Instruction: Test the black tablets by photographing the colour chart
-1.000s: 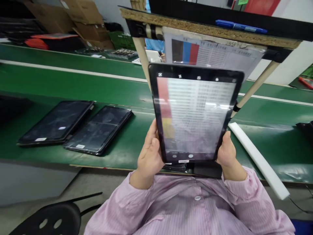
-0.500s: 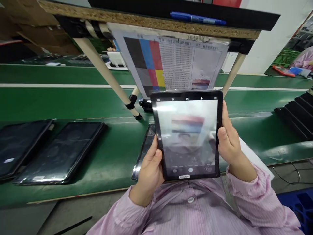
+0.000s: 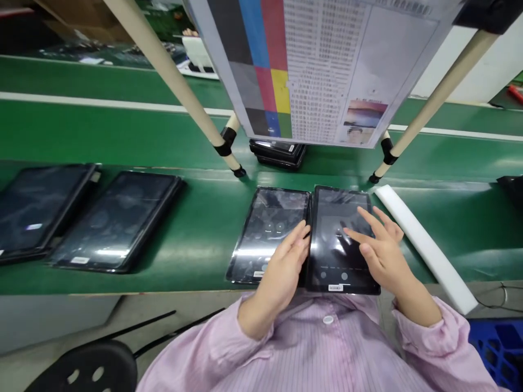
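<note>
Left tablet (image 3: 265, 234) and right tablet (image 3: 341, 267) lie just beside each other on the green table (image 3: 204, 239).
The open left hand (image 3: 284, 261) rests at the left tablet's edge; the open right hand (image 3: 382, 256) spreads over the right tablet. Two more tablets (image 3: 116, 220) lie leftward, a colour test chart (image 3: 318, 71) stands above, a white foam strip (image 3: 425, 247) lies rightward, and a blue crate (image 3: 496, 351) sits on the floor.
</note>
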Tool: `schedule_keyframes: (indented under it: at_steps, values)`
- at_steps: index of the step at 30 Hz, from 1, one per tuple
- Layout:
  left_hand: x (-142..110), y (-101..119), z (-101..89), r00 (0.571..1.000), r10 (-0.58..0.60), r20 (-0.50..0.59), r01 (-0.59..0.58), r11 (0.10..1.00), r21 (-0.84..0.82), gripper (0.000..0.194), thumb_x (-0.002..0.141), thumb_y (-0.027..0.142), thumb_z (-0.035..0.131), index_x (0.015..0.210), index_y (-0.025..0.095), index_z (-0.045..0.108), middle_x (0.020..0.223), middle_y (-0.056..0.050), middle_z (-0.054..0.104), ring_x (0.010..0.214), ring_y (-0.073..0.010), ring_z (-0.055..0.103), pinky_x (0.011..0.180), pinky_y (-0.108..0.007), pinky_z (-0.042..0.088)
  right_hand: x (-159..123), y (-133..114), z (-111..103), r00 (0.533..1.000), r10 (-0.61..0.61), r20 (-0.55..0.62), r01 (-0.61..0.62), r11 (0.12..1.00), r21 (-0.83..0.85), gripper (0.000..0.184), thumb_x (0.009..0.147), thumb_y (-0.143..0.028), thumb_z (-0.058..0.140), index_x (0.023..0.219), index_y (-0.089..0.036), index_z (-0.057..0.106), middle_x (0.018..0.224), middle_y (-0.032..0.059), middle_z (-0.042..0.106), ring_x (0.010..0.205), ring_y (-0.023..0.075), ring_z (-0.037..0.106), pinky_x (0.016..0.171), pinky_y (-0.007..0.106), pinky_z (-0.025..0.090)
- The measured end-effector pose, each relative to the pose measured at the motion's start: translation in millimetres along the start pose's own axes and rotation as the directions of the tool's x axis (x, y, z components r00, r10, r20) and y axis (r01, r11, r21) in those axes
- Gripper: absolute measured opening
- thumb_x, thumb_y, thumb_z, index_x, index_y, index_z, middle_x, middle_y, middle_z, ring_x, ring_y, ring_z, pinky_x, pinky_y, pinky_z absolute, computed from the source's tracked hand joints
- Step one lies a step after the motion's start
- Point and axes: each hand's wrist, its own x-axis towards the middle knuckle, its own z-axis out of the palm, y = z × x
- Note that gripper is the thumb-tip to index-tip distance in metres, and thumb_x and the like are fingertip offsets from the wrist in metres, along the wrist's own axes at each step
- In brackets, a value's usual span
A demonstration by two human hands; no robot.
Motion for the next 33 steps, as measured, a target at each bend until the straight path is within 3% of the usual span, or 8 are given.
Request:
schedule_keyframes:
  at_steps: [3,5,8,10,13,16,25,33]
  values:
    - [-9,11,-38.4,0.953,0.298,0.058,-0.298,0.879,0.373,0.045,0.102,0.042,0.059,0.146,0.032,0.065,0.152,-0.008,0.063,0.140,-0.0263,0.059,0.122,-0.049,0.044,3,-4,8,0.997,-0.014,0.079,0.020,0.997,-0.081,0.050,0.112,-0.050,0.031,0.133,-0.042,0.075,0.169,0.0002,0.045,0.159,0.0431,0.029,0.116,0.071,0.029]
    - [-9,22,-63.1,0.866,0.492,0.092,-0.411,0.595,0.691,0.040,0.103,0.038,0.054,0.138,0.030,0.071,0.135,-0.011,0.068,0.129,-0.0292,0.061,0.117,-0.055,0.045,6,-2,12,0.995,-0.010,0.102,0.019,0.996,-0.090,0.050,0.112,-0.050,0.030,0.133,-0.042,0.075,0.170,-0.0003,0.044,0.159,0.0433,0.029,0.116,0.072,0.028]
    - [1,34,-86.9,0.776,0.606,0.177,-0.306,0.117,0.945,0.040,0.102,0.028,0.048,0.124,0.024,0.081,0.120,-0.017,0.063,0.122,-0.0361,0.055,0.109,-0.063,0.043,7,1,11,1.000,-0.019,0.023,0.019,1.000,-0.011,0.056,0.112,-0.054,0.025,0.132,-0.042,0.075,0.172,-0.0013,0.040,0.159,0.0415,0.031,0.117,0.071,0.027]
    - [10,36,-92.0,0.789,0.581,0.199,-0.203,-0.059,0.977,0.041,0.101,0.025,0.048,0.124,0.025,0.082,0.123,-0.020,0.059,0.123,-0.0399,0.050,0.104,-0.064,0.043,4,2,8,0.997,-0.014,-0.071,0.018,0.999,0.046,0.058,0.111,-0.056,0.023,0.133,-0.041,0.075,0.171,-0.0010,0.041,0.158,0.0390,0.033,0.120,0.068,0.026]
    - [20,33,-90.3,0.853,0.479,0.207,-0.125,-0.197,0.972,0.041,0.100,0.026,0.053,0.132,0.029,0.078,0.125,-0.020,0.056,0.118,-0.0413,0.047,0.095,-0.061,0.046,-4,5,2,0.989,0.004,-0.151,0.004,0.999,0.050,0.056,0.112,-0.053,0.027,0.133,-0.037,0.076,0.168,0.0015,0.046,0.156,0.0368,0.037,0.124,0.065,0.025]
    - [21,29,-89.2,0.869,0.435,0.236,-0.127,-0.264,0.956,0.042,0.101,0.029,0.053,0.135,0.027,0.077,0.122,-0.021,0.055,0.113,-0.0406,0.047,0.090,-0.059,0.046,-17,10,-1,0.982,0.026,-0.185,-0.029,0.999,-0.015,0.048,0.112,-0.045,0.036,0.129,-0.033,0.078,0.166,0.0037,0.049,0.155,0.0361,0.040,0.123,0.063,0.028]
    - [15,19,-93.2,0.765,0.526,0.371,-0.280,-0.247,0.928,0.038,0.103,0.027,0.051,0.125,0.027,0.082,0.114,-0.018,0.053,0.106,-0.0357,0.046,0.088,-0.053,0.045,-35,17,5,0.972,0.035,-0.234,-0.070,0.987,-0.144,0.038,0.108,-0.027,0.049,0.109,-0.034,0.086,0.158,0.0046,0.058,0.149,0.0364,0.047,0.117,0.061,0.034]
    - [11,15,-75.1,0.777,0.496,0.387,-0.319,-0.220,0.922,0.037,0.100,0.021,0.055,0.124,0.031,0.082,0.115,-0.016,0.054,0.107,-0.0344,0.046,0.088,-0.050,0.044,-33,22,8,0.937,0.163,-0.310,-0.151,0.986,0.064,0.044,0.110,-0.039,0.042,0.112,-0.032,0.085,0.157,0.0062,0.058,0.140,0.0364,0.055,0.117,0.066,0.036]
